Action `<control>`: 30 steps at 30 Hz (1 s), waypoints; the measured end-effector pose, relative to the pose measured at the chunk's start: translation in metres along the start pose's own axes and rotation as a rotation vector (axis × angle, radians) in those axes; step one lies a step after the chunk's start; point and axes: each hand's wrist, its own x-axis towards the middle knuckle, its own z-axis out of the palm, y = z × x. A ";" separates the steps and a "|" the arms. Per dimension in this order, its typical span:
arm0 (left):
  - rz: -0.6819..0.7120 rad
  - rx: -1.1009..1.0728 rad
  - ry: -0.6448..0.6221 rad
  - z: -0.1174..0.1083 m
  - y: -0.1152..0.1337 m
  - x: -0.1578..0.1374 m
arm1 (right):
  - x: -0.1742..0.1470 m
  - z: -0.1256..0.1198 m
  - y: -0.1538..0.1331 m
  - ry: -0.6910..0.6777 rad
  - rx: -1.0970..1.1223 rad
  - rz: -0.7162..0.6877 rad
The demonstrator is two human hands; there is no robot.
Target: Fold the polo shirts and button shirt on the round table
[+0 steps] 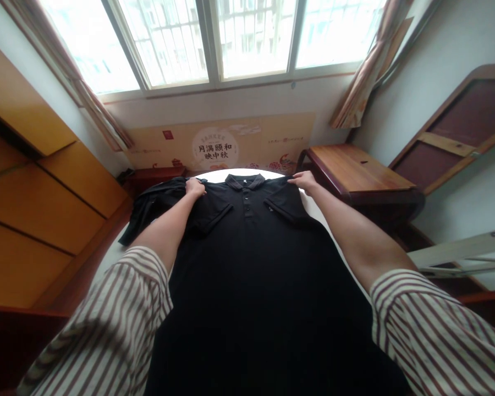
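A black polo shirt [256, 264] lies spread out in front of me, its collar and buttons at the far end and its lower part running toward me. My left hand [196, 187] is closed on the shirt at its left shoulder area. On the opposite side, my right hand [304, 181] pinches the shirt near the right shoulder, thumb and fingers together. Both short sleeves fold inward over the chest. Another dark garment [148, 201] lies bunched to the left, partly behind my left forearm. Under the cloth is a white surface [111, 250] with a rounded far edge.
A wooden-topped table [361, 168] stands at the right, near a brown-panelled folding board [457, 129] leaning on the wall. Yellow-brown cabinets [37, 203] line the left. Beneath the windows [251, 38] is a printed panel [169, 143]. A pale ladder-like frame [466, 250] is at lower right.
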 end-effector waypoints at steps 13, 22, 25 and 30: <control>0.645 -0.710 0.062 -0.138 -0.030 -0.176 | -0.153 -0.132 -0.037 -0.133 0.413 -0.470; 0.716 -0.083 -0.376 -0.173 -0.205 -0.381 | -0.339 -0.226 0.089 -0.663 -0.110 -0.368; 0.685 0.021 -0.496 -0.181 -0.197 -0.388 | -0.355 -0.226 0.100 -0.685 -0.186 -0.258; 0.677 0.040 -0.675 -0.198 -0.160 -0.355 | -0.341 -0.233 0.065 -0.948 -0.260 -0.228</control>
